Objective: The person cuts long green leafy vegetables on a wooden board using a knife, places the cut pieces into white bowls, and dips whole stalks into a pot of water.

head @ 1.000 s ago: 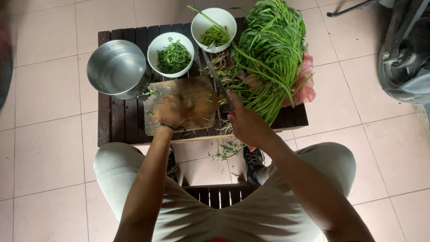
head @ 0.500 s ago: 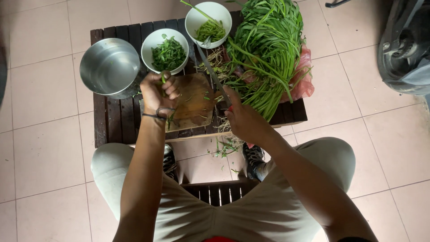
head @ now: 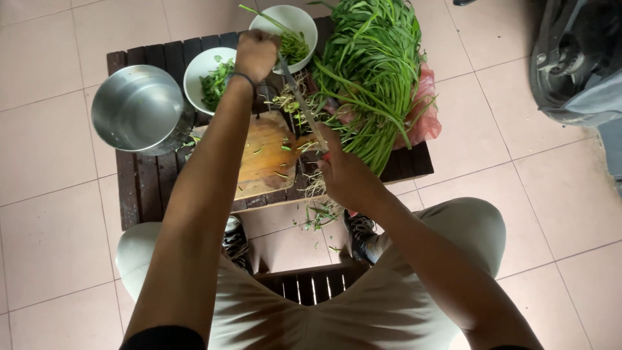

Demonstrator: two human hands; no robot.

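Observation:
My left hand [head: 256, 53] is stretched out over the two white bowls, fingers closed, above the gap between the bowl of chopped leaves [head: 205, 81] and the bowl of cut stems [head: 289, 26]. What it holds is hidden. My right hand [head: 343, 174] grips a long knife [head: 299, 100] whose blade points away over the wooden cutting board [head: 265, 155]. A big bundle of long green vegetable stalks [head: 372, 71] lies on a pink plastic bag [head: 424, 113] to the right.
A steel pot [head: 137, 109] stands at the left of the low dark slatted table [head: 139, 188]. Root trimmings [head: 317, 214] lie on the tiled floor by my shoes. A dark vehicle part [head: 576, 58] sits at the upper right.
My left hand rose from the cutting board, took up cut greens, and has moved forward over the bowls. The right hand and knife have stayed by the board.

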